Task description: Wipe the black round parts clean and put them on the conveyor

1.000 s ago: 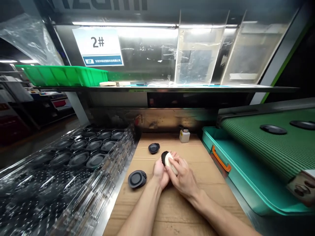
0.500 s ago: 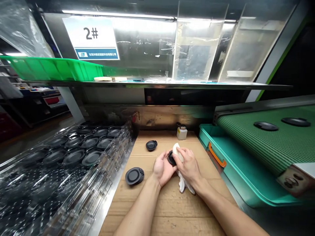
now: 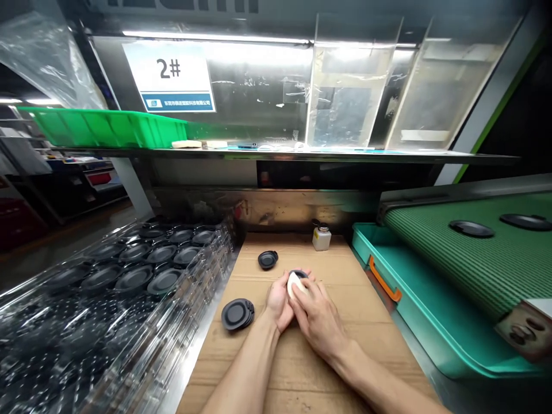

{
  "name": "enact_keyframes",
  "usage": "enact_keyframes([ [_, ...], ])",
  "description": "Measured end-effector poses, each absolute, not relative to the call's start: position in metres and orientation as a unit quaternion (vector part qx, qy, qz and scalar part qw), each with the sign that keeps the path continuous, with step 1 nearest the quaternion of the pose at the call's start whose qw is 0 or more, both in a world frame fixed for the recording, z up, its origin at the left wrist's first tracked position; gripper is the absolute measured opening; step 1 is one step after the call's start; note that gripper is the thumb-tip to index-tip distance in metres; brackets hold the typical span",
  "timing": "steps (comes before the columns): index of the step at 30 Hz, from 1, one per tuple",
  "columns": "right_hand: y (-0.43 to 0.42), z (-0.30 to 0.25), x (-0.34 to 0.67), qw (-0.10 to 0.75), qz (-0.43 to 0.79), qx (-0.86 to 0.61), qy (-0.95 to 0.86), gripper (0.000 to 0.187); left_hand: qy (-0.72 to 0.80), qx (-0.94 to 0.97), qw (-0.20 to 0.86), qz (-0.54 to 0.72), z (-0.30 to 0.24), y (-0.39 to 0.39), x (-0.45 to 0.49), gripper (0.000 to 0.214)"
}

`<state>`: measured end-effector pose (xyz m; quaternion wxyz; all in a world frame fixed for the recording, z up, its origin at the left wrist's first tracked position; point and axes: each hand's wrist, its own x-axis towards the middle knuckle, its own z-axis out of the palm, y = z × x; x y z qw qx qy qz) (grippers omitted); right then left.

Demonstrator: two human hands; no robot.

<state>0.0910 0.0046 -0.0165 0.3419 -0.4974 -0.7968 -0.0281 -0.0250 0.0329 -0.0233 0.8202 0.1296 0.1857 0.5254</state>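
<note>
Cardboard-covered bench (image 3: 371, 345) under my feed. Far left, clear plastic trays (image 3: 52, 322) of black discs. Stacked discs (image 3: 237, 314) sat just beside left hand (image 3: 278, 302). Left hand closed around black disc (image 3: 298, 273); right hand (image 3: 317, 319) pressed white cloth (image 3: 294, 286) onto it, narrow grip. Single disc (image 3: 268, 259) and small dropper bottle (image 3: 321, 238) lay beyond. Green belt conveyor (image 3: 474, 264) far right.

The white cloth (image 3: 295, 285), earlier dangling, now covers the black disc (image 3: 298, 273) between left hand (image 3: 278, 303) and right hand (image 3: 317, 320).
</note>
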Motion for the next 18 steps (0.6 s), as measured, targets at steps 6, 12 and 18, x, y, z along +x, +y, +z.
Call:
enact_keyframes([
  [6,0.0056,-0.0156,0.0908,0.348,-0.05,-0.532,-0.77,0.032,0.2,0.14,0.809,0.535,-0.0239,0.0339,-0.0276,0.028],
  [12,0.0036,-0.0127,0.09,0.333,-0.058,-0.542,-0.769,0.033,0.221,0.152,0.793,0.547,-0.025,0.0354,-0.0311,0.027],
  [18,0.0017,-0.0132,0.091,0.321,-0.061,-0.519,-0.79,0.033,0.226,0.153,0.802,0.531,-0.025,0.0382,-0.0318,0.028],
])
